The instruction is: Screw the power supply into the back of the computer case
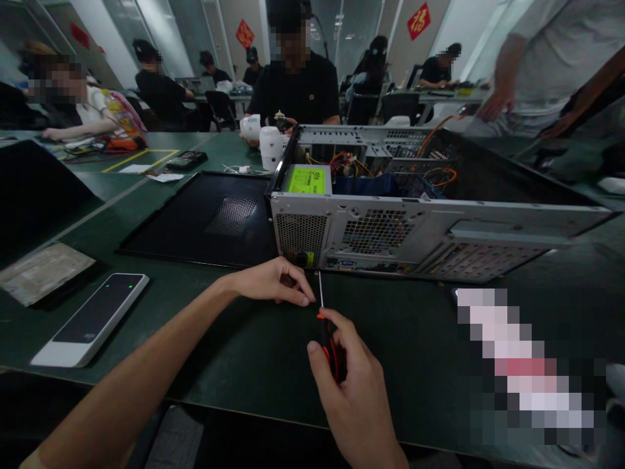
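Note:
A computer case (pixel 336 203) lies on its side with its back panel toward me and its upper side uncovered, showing wires and a power supply (pixel 306 180) with a green label. My right hand (pixel 354 384) is closed around a screwdriver (pixel 326 339) with a black and orange-red handle. The shaft points away from me, its tip at the lower edge of the back panel. Just left of the shaft, my left hand (pixel 273 281) rests near the case's bottom edge, fingers curled and pressed together. Whatever those fingers may hold is hidden.
A black side panel (pixel 195 228) lies left of the case. Nearer me on the left are a white device with a dark face (pixel 97 312) and a flat worn block (pixel 46 270). A blurred-out item (pixel 525 365) lies at right. Across the table sits a person (pixel 295 85) beside white camera-like devices (pixel 270 146).

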### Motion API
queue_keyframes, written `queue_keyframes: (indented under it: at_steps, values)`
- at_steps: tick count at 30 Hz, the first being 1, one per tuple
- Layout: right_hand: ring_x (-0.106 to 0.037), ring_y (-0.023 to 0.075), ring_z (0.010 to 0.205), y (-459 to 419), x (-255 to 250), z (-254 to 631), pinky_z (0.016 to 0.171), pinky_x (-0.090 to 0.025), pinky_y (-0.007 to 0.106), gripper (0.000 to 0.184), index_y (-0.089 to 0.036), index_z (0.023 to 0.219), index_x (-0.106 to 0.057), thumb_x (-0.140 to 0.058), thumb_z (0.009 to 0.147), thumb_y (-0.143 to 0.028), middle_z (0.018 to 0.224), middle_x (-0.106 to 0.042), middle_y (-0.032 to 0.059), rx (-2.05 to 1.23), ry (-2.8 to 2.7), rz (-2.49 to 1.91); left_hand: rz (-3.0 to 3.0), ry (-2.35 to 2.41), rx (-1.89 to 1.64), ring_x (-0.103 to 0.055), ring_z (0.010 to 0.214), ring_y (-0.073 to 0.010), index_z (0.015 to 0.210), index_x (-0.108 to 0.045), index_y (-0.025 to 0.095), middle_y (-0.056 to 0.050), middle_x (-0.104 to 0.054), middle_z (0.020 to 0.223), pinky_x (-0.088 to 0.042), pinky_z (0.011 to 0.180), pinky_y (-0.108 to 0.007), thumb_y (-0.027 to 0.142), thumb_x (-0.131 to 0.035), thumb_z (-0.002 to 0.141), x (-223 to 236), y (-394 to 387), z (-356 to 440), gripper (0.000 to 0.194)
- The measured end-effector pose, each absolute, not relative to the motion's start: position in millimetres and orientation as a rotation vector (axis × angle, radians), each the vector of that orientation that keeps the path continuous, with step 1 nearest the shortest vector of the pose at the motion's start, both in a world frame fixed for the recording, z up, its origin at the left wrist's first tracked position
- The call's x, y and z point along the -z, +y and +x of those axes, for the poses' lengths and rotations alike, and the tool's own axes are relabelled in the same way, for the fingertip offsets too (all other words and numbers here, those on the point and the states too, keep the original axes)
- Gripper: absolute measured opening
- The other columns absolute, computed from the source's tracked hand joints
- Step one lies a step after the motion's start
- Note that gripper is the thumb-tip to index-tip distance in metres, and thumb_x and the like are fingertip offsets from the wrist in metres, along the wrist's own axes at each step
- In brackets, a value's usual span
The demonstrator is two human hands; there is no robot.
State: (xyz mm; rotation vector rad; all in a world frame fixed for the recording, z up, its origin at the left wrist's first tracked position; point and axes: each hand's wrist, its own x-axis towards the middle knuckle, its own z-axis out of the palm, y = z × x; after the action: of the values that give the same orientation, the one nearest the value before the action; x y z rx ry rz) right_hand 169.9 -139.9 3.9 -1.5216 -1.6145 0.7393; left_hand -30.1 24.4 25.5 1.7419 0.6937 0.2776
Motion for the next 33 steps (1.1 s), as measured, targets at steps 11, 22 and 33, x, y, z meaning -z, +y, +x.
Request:
queue_keyframes:
  at_steps: [11,22,33]
  values:
    - [-0.062,0.0166,0.067,-140,-8,171,0.062,-0.047,0.028,0.034,-0.026,0.125,-0.071,-0.048,0.102,-0.036,0.076,-0.064,-0.0009,-0.784,-1.656,-1.441,1.491,0.587,-0.030,-0.059,0.058,-0.0078,0.092,-0.079,0.018,-0.002,-0.067,0.079,-0.039,0.041,-0.009,0.038,-0.087,0.086,-49,30,-69,0.023]
    - [-0.074,0.0171,0.085,-146,-18,174,0.087,-0.054,0.034,0.037,-0.025,0.121,-0.075,-0.043,0.101,-0.023,0.094,-0.079,0.0000,-0.799,-1.887,-1.200,1.549,0.624,0.052,-0.046,0.060,-0.0087,0.100,-0.072,0.019,0.002,-0.056,0.075,-0.034,0.042,-0.010,0.041,-0.079,0.094,-51,32,-80,0.024]
    - [-0.076,0.0179,0.087,-150,-11,175,0.094,-0.057,0.037,0.037,-0.021,0.127,-0.067,-0.048,0.095,-0.017,0.101,-0.081,0.0026,-0.539,-1.944,-0.989,1.531,0.622,0.042,-0.041,0.058,-0.0077,0.108,-0.067,0.019,0.005,-0.050,0.074,-0.033,0.043,-0.010,0.042,-0.078,0.095,-41,35,-80,0.029]
